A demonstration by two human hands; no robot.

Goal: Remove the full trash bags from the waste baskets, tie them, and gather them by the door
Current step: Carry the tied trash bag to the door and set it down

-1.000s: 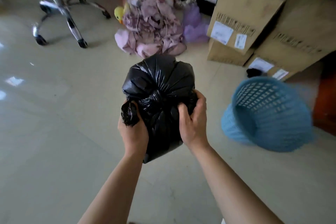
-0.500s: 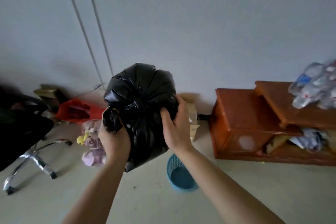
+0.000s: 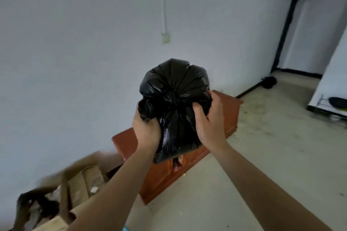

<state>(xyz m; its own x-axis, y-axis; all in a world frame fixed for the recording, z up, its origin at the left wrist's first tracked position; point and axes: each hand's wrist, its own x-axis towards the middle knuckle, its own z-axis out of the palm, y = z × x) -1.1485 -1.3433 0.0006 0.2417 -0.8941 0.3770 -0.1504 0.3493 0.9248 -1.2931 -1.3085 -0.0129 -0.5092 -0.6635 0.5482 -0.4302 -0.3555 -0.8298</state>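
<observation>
I see the left hand [image 3: 145,129] clenching the black trash bag [image 3: 174,88] at its 9 o'clock. The right hand [image 3: 210,124] grips folds at 3 o'clock.

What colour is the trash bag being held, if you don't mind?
Glossy black; the trash bag shows clearly in the head view.

Single head-worn view, facing forward and down, trash bag [image 3: 174,99] close
</observation>
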